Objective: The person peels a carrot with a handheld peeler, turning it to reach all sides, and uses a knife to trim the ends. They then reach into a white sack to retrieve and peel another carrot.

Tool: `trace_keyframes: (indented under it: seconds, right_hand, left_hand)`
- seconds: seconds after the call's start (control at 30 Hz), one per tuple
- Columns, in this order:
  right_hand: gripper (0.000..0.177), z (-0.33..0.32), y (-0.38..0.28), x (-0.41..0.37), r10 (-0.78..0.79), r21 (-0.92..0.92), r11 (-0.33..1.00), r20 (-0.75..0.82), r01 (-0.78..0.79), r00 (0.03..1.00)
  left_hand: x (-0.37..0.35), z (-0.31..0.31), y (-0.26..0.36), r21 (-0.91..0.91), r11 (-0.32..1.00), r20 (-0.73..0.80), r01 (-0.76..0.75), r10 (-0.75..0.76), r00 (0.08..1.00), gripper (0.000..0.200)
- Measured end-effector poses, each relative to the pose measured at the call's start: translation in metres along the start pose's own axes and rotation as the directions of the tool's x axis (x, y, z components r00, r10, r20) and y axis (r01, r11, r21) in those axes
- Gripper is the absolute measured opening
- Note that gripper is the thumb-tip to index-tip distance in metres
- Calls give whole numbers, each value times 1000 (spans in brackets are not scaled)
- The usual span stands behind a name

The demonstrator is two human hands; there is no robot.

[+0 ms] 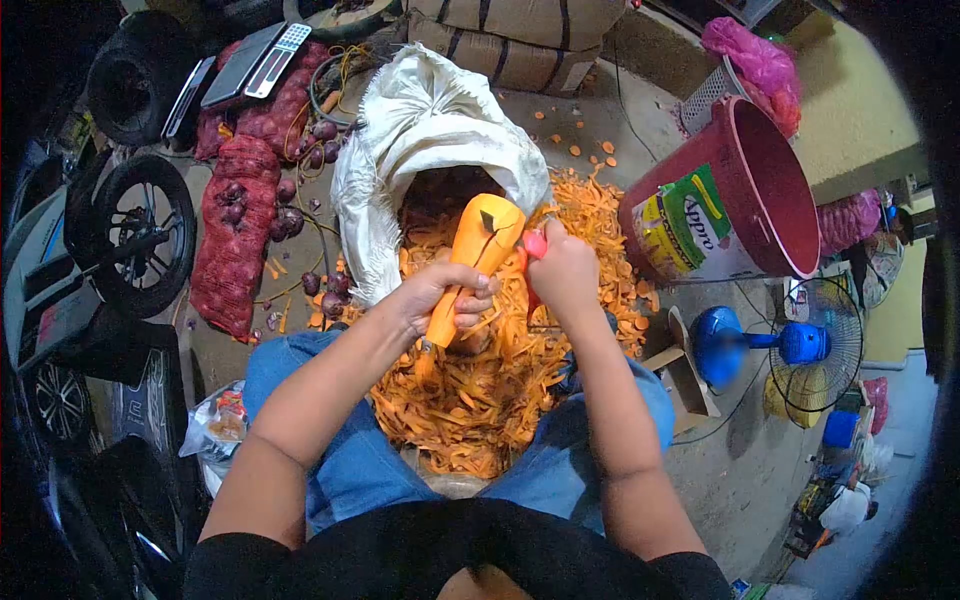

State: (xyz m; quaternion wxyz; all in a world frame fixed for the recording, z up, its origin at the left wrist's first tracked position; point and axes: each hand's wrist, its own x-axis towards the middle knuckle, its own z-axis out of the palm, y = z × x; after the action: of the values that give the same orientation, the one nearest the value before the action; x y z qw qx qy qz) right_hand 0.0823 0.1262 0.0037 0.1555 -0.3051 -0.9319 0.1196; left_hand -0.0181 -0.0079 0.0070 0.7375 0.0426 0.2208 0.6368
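Note:
My left hand (458, 298) is wrapped round a large orange carrot (478, 245), which tilts up to the right and has a dark cut mark near its thick end. Beside that end, my right hand (562, 268) is closed round a tool with a red-pink handle (535, 244); its working part is mostly hidden. Below both hands a big heap of orange peelings (465, 415) lies between my knees. A white woven sack (440, 125) stands open just beyond the carrot, with a dark inside and orange pieces at its mouth.
At the right stands a maroon bucket (690, 220), with a blue fan (800, 343) nearer me. Red net bags of onions (237, 240) and a scale (255, 70) are at the left, beside a motorcycle wheel (145, 235). An open cardboard box (685, 385) sits by my right knee.

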Motion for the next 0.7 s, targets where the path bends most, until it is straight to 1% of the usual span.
trace_keyframes:
  seconds: [0.03, 0.1, 0.23, 0.3, 0.33, 0.4, 0.43, 0.47, 0.5, 0.57, 0.6, 0.63, 0.67, 0.7]
  right_hand:
    - [15, -1, 2, 1, -7, 4, 1000, 5, 7, 1000]
    - [17, 0, 3, 3, -12, 8, 1000, 7, 12, 1000]
    - [17, 6, 1, 5, 34, 2, 999, 5, -34, 999]
    - [16, 8, 1, 6, 46, -4, 999, 22, -46, 999]
    - [18, 11, 3, 6, 53, -20, 998, 40, -53, 998]
    - [20, 19, 22, 8, 70, -40, 997, 60, -68, 996]
    - [22, 26, 51, 13, 310, 126, 933, 201, -338, 929]
    - [25, 35, 80, 19, 490, 249, 766, 370, -592, 789]
    - [27, 47, 108, 25, 627, 81, 707, 388, -702, 676]
    - [24, 56, 101, 20, 602, 134, 748, 277, -650, 749]
    - [24, 51, 85, 18, 602, 131, 749, 275, -649, 750]
    - [23, 40, 64, 18, 547, 127, 799, 251, -588, 798]
    - [22, 33, 47, 18, 486, 123, 845, 229, -520, 844]
    - [22, 32, 39, 19, 479, 126, 848, 232, -515, 846]
  left_hand:
    - [1, -3, -1, 1, 1000, 2, 1, -1, 1000, 20]
    - [4, -12, -1, -85, 995, -17, 53, -55, 998, 11]
    - [5, -12, -2, -113, 992, -25, 57, -61, 998, 14]
    - [7, -17, -4, -204, 976, 36, 81, -75, 997, 14]
    - [6, -17, -4, -206, 975, 35, 80, -74, 997, 14]
    - [0, -12, -3, -315, 938, 117, 144, -112, 987, 15]
    - [-9, 0, -4, -316, 937, 120, 148, -115, 986, 15]
    - [-27, 18, -4, -101, 993, 127, 64, -51, 991, 15]
    - [-41, 29, -3, 120, 993, 147, -20, 2, 989, 15]
    - [-44, 25, 3, 128, 991, 178, -32, 9, 984, 16]
    - [-41, 16, 5, -2, 1000, 198, -14, 14, 980, 17]
    - [-39, 10, 6, -136, 991, 214, 4, 25, 976, 17]
    - [-39, 17, 9, -153, 988, 166, -13, 39, 985, 20]
    - [-38, 14, 8, -153, 988, 162, -20, 45, 986, 20]
